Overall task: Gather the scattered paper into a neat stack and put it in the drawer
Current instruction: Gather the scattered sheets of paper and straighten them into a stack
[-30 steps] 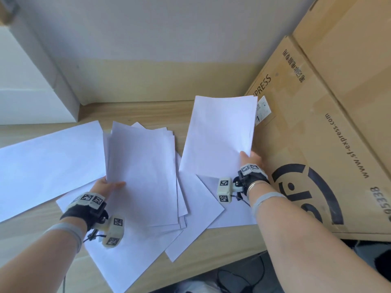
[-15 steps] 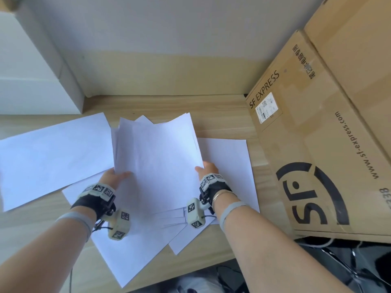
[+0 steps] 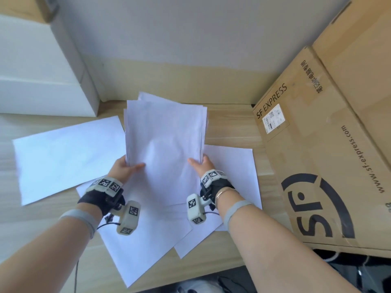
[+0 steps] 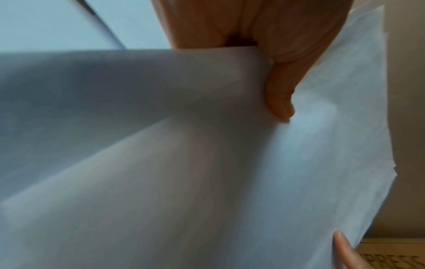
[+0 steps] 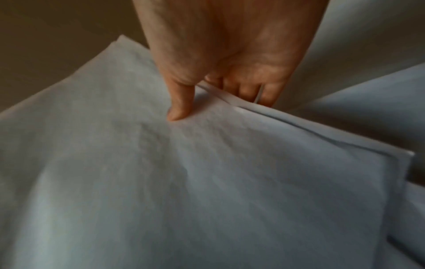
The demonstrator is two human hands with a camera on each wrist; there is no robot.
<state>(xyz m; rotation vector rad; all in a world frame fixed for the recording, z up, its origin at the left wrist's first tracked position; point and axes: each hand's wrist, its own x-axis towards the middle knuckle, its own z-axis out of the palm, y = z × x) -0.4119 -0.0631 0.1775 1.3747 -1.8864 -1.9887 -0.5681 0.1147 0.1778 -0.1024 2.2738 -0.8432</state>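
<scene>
**Both hands on the gathered sheets**

I have the stack of paper (image 3: 165,144) lifted off the desk (image 3: 228,123), pinched at its lower corners. My left hand (image 3: 122,170) grips the left edge, thumb on top and fingers behind; my right hand (image 3: 201,166) grips the right edge the same way. The sheets are thin, white and matte, slightly bowed, and their top edges fan unevenly, so the corners do not line up.

The left wrist view shows the thumb (image 4: 279,98) pressed flat on the top sheet, with a fingertip of the other hand at the lower corner. The right wrist view shows what the head view hides: curled fingers (image 5: 248,89) under the sheet edges, which lie stepped in thin layers.

Loose sheets (image 3: 63,157) lie flat on the desk: one wide one at left, one at right (image 3: 234,170), others overlapping below my wrists. The desk is pale wood grain. A white cabinet (image 3: 38,81) stands at the back left, a brown cardboard box (image 3: 317,155) printed SF EXPRESS leans at right, and a grey wall (image 3: 190,28) runs behind.
</scene>
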